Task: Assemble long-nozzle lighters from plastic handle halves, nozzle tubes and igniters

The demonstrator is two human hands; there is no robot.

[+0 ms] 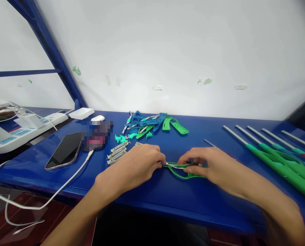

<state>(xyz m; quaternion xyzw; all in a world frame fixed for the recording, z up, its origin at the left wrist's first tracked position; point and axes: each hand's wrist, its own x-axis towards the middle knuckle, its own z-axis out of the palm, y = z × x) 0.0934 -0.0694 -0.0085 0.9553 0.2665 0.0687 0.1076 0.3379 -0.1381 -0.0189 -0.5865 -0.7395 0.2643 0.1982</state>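
A green open lighter casing (186,176) lies in front of me, with a white wire (176,166) along it. At its left end, my left hand (139,160) is closed, thumb and forefinger pinched on the narrow part; the exact grip is hidden by the fingers. My right hand (213,167) pinches a small black part (192,163) over the casing's handle end. Beyond my left hand lie several metal-and-clear cylindrical parts (118,152). Farther back, small teal trigger pieces (121,138) sit beside a pile of blue casings (154,121) and green casings (179,126).
Several long-necked lighters (277,164) lie at the right. A thin metal rod (209,142) is behind my right hand. On the left are a phone (65,150), a white cable (72,181), a power strip (39,131) and another person's hand (0,114). A white wall (172,51) stands behind.
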